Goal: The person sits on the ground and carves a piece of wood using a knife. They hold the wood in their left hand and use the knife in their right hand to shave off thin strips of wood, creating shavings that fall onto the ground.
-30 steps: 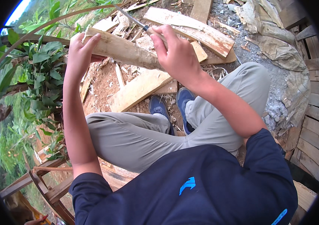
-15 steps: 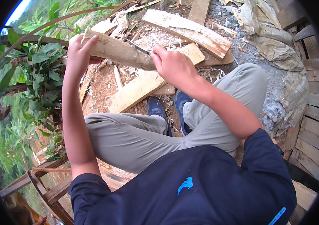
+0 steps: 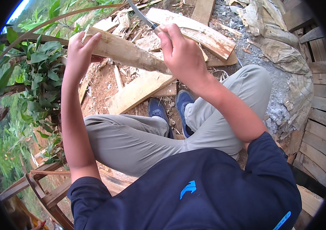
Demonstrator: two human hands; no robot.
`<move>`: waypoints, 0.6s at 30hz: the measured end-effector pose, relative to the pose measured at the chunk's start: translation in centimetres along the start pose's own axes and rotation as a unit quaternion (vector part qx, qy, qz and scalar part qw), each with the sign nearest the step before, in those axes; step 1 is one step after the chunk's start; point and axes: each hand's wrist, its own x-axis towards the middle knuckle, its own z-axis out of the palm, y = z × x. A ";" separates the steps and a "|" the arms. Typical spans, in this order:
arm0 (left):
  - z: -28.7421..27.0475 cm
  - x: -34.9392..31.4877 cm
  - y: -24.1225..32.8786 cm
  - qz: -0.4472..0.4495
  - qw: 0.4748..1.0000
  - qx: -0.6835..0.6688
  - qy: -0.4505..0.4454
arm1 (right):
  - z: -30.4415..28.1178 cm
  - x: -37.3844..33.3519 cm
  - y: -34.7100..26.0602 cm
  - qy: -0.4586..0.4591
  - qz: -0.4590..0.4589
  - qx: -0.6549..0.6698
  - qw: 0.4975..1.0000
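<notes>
My left hand grips the upper left end of a thick, pale piece of wood, its thumb on top and its other fingers partly hidden behind. The wood slants down to the right, and its far end passes behind my right hand. That hand is closed round the handle of a knife, whose curved grey blade points up and to the left, raised off the wood. A dark band shows where blade meets handle; most of the handle is hidden in my fist.
A flat board lies on the shaving-strewn soil before my shoes. Farther off rests a whitish plank. Leafy plants crowd the left, above a wooden frame. Crumpled sacking and a slatted wooden wall stand right.
My right hand has lifted up and slightly right, taking the knife off the wood; the blade has swung upward. My left hand still holds the wood in nearly the same place.
</notes>
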 end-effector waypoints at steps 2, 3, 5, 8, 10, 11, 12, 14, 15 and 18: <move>-0.2 0.2 -0.4 0.012 1.000 0.006 -0.002 | -0.1 -0.3 -0.4 -0.031 0.016 0.030 0.999; 0.0 0.3 -0.3 0.003 1.000 0.011 0.001 | 0.2 -0.5 0.4 -0.053 0.010 -0.011 0.998; 0.3 0.3 0.1 -0.016 1.000 0.022 0.010 | 1.2 -0.9 2.2 -0.097 -0.003 -0.093 0.991; 0.5 -0.7 0.7 0.033 0.999 -0.006 -0.032 | -0.2 -0.8 -0.5 -0.046 -0.005 -0.041 0.998; 1.2 -0.9 1.1 0.044 0.999 0.001 -0.018 | 0.5 -1.2 -0.3 -0.009 -0.015 -0.011 1.000; 1.3 -0.9 1.2 0.049 0.999 0.005 -0.011 | 1.2 -1.6 0.3 -0.051 -0.002 -0.043 0.998; 1.3 -0.9 1.2 0.045 0.999 0.012 -0.008 | 1.5 -1.8 0.5 -0.093 0.010 -0.076 0.993; 1.1 -0.8 1.1 0.036 0.999 0.025 -0.001 | 1.4 -1.8 1.0 -0.109 0.030 -0.084 0.990; 0.8 -0.8 1.0 0.030 0.999 0.026 -0.010 | 0.7 -1.3 0.5 -0.086 0.035 -0.057 0.994; 0.0 -0.2 0.2 0.020 0.999 0.027 -0.027 | -1.7 0.1 -1.4 0.028 0.024 0.010 0.999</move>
